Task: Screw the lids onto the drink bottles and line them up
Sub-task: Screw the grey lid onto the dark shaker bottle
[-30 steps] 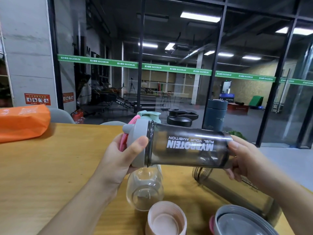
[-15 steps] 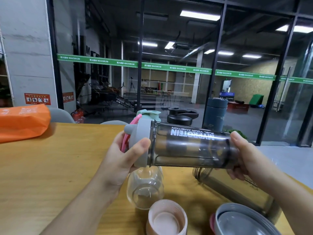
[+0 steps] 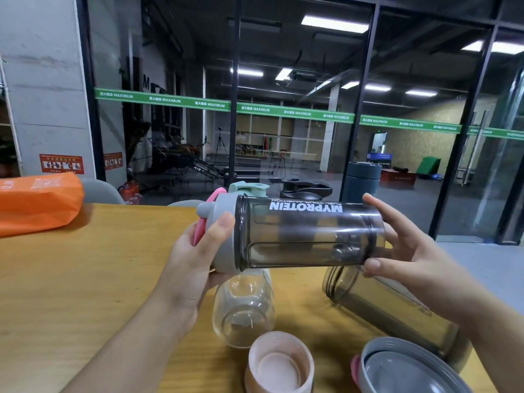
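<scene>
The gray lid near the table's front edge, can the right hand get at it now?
Probably yes: the right hand has loosened on the shaker, and nothing covers the gray lid below.

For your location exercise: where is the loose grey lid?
Head view, bottom right: the loose grey lid lies on the table, between the pink cup and the lying smoky bottle.

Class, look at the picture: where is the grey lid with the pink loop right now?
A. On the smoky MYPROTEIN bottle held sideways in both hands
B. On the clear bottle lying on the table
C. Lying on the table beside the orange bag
A: the grey lid sits on the MYPROTEIN bottle, gripped by the left hand.
</scene>
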A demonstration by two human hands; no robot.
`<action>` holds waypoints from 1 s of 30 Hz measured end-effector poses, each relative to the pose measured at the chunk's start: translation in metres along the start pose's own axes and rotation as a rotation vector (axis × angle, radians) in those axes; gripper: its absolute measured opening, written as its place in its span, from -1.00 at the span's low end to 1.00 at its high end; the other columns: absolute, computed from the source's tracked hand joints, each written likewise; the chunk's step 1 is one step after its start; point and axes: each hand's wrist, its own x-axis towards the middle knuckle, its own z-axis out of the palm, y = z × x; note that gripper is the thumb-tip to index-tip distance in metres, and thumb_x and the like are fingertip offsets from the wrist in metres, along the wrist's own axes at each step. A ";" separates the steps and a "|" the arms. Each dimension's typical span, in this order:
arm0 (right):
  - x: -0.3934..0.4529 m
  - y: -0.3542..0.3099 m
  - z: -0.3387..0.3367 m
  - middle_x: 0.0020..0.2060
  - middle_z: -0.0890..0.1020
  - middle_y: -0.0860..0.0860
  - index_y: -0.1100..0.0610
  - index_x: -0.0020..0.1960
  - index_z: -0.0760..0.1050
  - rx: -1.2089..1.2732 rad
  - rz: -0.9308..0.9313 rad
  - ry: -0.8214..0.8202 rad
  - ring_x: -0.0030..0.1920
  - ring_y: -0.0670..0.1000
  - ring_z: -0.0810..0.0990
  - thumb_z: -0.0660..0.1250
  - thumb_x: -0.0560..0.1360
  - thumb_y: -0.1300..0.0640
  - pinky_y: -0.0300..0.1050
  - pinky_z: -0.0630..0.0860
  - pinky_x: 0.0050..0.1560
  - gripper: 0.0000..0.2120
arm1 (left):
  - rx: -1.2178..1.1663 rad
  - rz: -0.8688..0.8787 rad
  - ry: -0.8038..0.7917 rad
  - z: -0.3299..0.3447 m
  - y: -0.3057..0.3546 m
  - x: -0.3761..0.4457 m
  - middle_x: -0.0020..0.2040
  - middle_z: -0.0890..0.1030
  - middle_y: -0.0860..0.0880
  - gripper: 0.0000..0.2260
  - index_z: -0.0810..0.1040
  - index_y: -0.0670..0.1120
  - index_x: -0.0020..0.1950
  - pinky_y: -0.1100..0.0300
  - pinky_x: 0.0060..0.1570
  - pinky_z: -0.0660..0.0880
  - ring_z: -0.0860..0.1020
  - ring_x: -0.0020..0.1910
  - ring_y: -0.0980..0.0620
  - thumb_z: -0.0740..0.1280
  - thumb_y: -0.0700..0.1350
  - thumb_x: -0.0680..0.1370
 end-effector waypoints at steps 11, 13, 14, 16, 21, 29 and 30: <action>0.001 0.006 0.000 -0.44 0.56 0.08 -0.16 0.16 0.48 -0.216 -0.003 0.187 -0.45 -0.01 0.50 0.35 0.12 -0.47 -0.33 0.38 -0.46 -0.30 | 0.010 0.019 -0.031 0.002 0.001 0.000 0.08 0.66 -0.13 -0.53 0.58 0.19 0.05 -0.20 0.02 0.57 0.64 -0.05 -0.06 0.44 0.23 0.16; 0.001 0.005 0.003 -0.48 0.50 0.09 -0.15 -0.08 0.54 -0.214 0.023 0.191 -0.49 0.01 0.46 0.25 0.08 -0.58 -0.31 0.33 -0.50 -0.36 | 0.013 0.033 -0.048 0.002 0.001 0.000 0.09 0.66 -0.11 -0.49 0.55 0.19 0.09 -0.19 0.01 0.57 0.64 -0.02 -0.07 0.46 0.20 0.15; 0.002 0.005 0.004 -0.49 0.47 0.06 -0.10 -0.18 0.53 -0.198 0.042 0.203 -0.52 0.00 0.44 0.25 0.09 -0.57 -0.29 0.32 -0.52 -0.40 | 0.015 0.040 -0.057 0.002 0.001 0.000 0.10 0.66 -0.10 -0.47 0.54 0.21 0.09 -0.19 0.01 0.57 0.64 0.00 -0.08 0.48 0.20 0.14; 0.006 0.008 0.002 -0.51 0.38 0.08 0.07 -0.29 0.45 -0.168 0.137 0.244 -0.60 -0.01 0.39 0.26 0.19 -0.45 -0.22 0.25 -0.56 -0.45 | 0.012 0.059 -0.079 0.002 0.001 0.000 0.10 0.66 -0.07 -0.46 0.55 0.26 0.08 -0.19 0.04 0.56 0.64 0.01 -0.08 0.52 0.18 0.12; 0.008 0.014 -0.003 -0.59 0.38 0.11 0.14 -0.30 0.44 -0.132 0.314 0.224 -0.63 0.02 0.33 0.17 0.20 -0.46 -0.21 0.20 -0.55 -0.37 | -0.002 0.124 -0.136 0.004 0.001 -0.002 0.18 0.59 -0.19 -0.40 0.48 0.30 0.25 -0.20 0.11 0.49 0.57 0.03 -0.10 0.46 0.05 0.21; 0.013 0.017 0.008 -0.11 0.69 0.17 -0.14 -0.02 0.60 -0.011 0.288 0.066 -0.35 0.13 0.64 0.24 0.10 -0.58 -0.13 0.46 -0.48 -0.33 | -0.031 0.083 -0.053 0.001 -0.002 0.000 0.06 0.64 -0.08 -0.53 0.56 0.24 0.09 -0.08 -0.09 0.57 0.61 -0.08 0.00 0.45 0.17 0.18; 0.012 0.015 0.009 -0.05 0.68 0.14 -0.20 -0.01 0.58 0.034 0.266 0.065 -0.31 0.12 0.67 0.27 0.23 -0.47 -0.11 0.49 -0.45 -0.51 | -0.036 0.068 -0.030 0.000 -0.002 0.000 0.05 0.64 -0.10 -0.55 0.56 0.22 0.05 -0.12 -0.05 0.56 0.61 -0.07 -0.01 0.44 0.19 0.18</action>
